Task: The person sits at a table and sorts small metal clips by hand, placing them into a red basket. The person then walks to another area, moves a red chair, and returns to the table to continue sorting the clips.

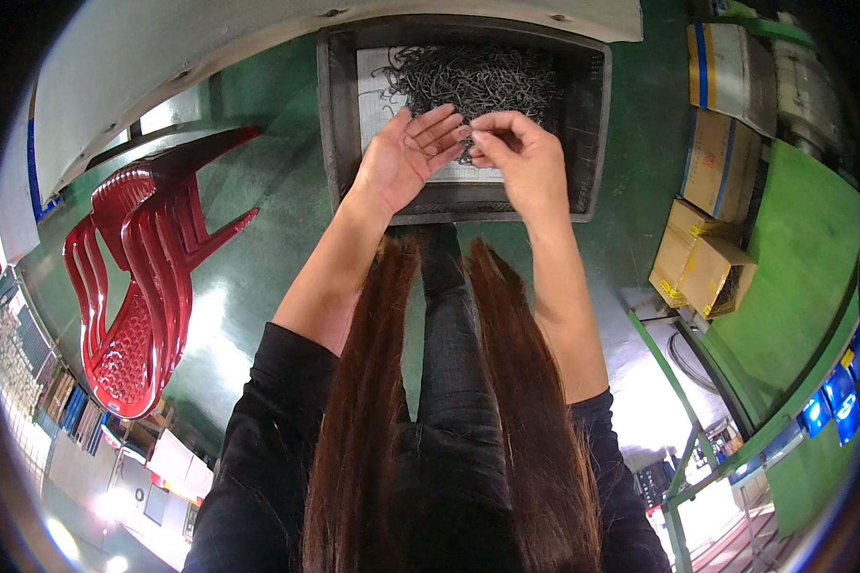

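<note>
A black plastic crate (597, 124) lies in front of me, with a heap of thin dark bent wire pieces (487, 81) inside. Many of the pieces have hooked ends. Beneath the heap, a white sheet (371, 72) covers part of the crate's bottom. My left hand (398, 160) is palm up over the crate's near left part, fingers stretched out. Beside its fingertips, my right hand (528, 164) is closed in a pinch of thumb and forefinger. Whatever may be between those fingers is too small to make out.
A red plastic chair (134, 286) lies tipped on the green floor at the left. Cardboard boxes (721, 162) line the right side, next to a green surface (784, 286). A pale curved-looking panel (210, 43) borders the crate's far side.
</note>
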### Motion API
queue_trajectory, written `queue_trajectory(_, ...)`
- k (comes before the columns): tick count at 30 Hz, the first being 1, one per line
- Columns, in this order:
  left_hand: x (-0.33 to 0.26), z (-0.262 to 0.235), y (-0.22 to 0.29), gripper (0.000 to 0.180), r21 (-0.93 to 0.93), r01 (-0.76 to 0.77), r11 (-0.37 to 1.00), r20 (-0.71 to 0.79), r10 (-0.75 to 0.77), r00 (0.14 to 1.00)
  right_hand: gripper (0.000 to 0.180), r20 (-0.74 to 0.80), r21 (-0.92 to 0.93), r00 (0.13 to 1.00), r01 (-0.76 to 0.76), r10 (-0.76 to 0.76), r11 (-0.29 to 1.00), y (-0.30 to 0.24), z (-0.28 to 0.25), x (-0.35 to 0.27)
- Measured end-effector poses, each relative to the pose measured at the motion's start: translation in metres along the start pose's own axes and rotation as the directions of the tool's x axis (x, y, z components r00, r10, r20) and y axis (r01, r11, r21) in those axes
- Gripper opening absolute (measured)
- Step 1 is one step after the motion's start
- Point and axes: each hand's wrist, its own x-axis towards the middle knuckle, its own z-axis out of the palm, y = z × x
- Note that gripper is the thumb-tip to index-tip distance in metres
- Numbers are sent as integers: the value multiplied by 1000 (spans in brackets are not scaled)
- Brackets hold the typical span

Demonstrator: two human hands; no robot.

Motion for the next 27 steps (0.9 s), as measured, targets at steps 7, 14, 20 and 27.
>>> queue_trajectory(7,-3,-5,-12,42,55,-38,998,-55,41,998,14,282,-720,924,383,-260,579,-8,48,-19)
queue_trajectory(14,22,-35,-19,31,-42,-16,999,-131,10,991,14,231,-552,924,381,-303,741,-10,48,-13)
queue_trajectory(20,14,-16,-12,27,-195,-9,981,-27,4,1000,14,-120,-450,988,33,-97,892,24,23,2)
queue_trajectory(27,20,-10,-19,27,-67,-45,997,-198,31,980,10,-153,-533,966,97,-209,841,24,35,-6)
